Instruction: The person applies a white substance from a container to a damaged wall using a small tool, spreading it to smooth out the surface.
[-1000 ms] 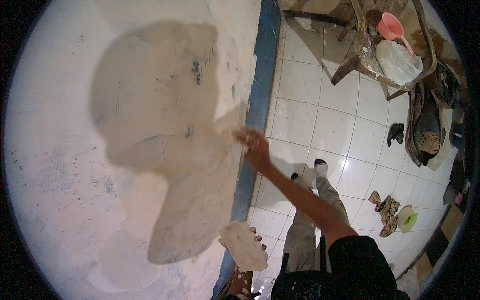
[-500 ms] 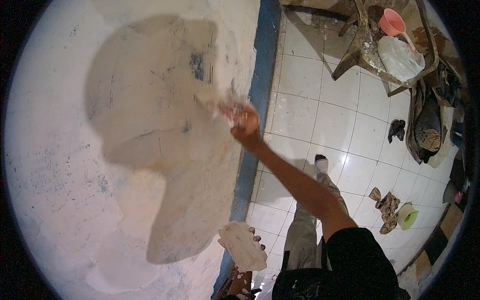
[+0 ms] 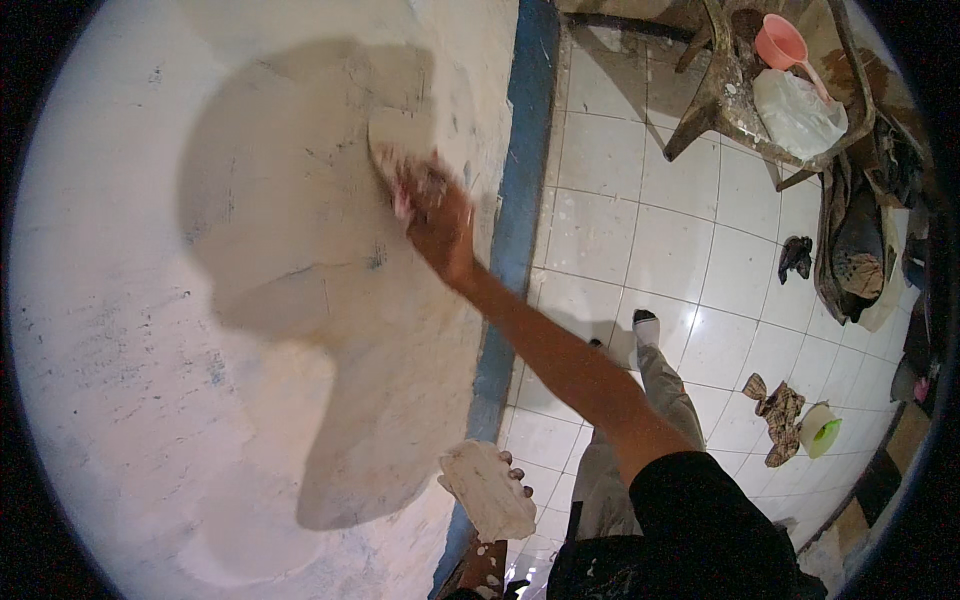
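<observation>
My right hand (image 3: pixel 440 225) presses against the pale, patchy wall (image 3: pixel 110 330), closed round a putty knife (image 3: pixel 393 128). The broad blade looks flat to the surface beyond my fingers, and motion blurs the grip. Low in the view, my left hand (image 3: pixel 517 474) grips the side of a putty-smeared flat board (image 3: pixel 487 495); only its fingertips show past the edge, and the palm is hidden under the board. Dark scratches and bluish spots mark the wall. A large shadow of my head and arm falls over the area being worked.
A blue band (image 3: pixel 520 150) edges the wall beside the white tiled floor (image 3: pixel 590 235). At upper right stands a stained chair (image 3: pixel 705 95) with a pink dipper (image 3: pixel 782 42) and a clear plastic bag (image 3: pixel 800 112). A crumpled cloth (image 3: pixel 780 420) lies beside a pale tub (image 3: pixel 815 440).
My right hand has moved left and upward with the putty knife, further onto the wall. The blade now shows against the surface. My left hand and the board have barely shifted.
</observation>
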### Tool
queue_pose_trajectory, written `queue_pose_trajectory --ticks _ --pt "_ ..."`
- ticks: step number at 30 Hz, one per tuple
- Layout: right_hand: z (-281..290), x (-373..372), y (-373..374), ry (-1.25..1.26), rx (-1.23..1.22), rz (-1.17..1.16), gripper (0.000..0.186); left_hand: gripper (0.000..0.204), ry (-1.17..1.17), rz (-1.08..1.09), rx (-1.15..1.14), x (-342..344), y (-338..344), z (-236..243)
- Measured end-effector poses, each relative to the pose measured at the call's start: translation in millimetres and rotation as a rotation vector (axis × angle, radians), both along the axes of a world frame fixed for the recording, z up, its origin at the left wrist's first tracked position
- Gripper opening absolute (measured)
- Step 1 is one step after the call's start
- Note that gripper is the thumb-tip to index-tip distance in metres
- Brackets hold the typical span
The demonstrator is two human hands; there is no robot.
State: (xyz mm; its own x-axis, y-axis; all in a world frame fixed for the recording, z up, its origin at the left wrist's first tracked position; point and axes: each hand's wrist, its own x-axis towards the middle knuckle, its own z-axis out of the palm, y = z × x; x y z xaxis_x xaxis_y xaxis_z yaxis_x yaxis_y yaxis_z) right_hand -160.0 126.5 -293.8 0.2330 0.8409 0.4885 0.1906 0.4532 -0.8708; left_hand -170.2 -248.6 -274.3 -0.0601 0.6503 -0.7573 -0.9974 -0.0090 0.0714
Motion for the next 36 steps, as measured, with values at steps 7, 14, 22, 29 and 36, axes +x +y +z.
queue_pose_trajectory --ticks 7,14,22,29,36 --pt "-42 28 -81 -0.146 -0.009 0.335 0.049 0.085 0.091 -0.066 0.0 -4 0 12" --pt "1 37 74 -0.065 0.016 -0.132 0.051 0.083 -0.113 -0.016 0.155 1 0 1" --pt "-56 -22 -55 -0.185 0.096 -0.092 0.04 0.084 -0.056 -0.021 -0.01 -7 -15 -5" --pt "-48 9 -77 -0.025 -0.061 0.187 0.048 0.085 -0.016 0.002 0.043 -6 -14 1" --pt "-19 -30 -31 0.022 -0.063 0.009 0.042 0.087 -0.039 -0.04 0.056 -6 -12 -5"
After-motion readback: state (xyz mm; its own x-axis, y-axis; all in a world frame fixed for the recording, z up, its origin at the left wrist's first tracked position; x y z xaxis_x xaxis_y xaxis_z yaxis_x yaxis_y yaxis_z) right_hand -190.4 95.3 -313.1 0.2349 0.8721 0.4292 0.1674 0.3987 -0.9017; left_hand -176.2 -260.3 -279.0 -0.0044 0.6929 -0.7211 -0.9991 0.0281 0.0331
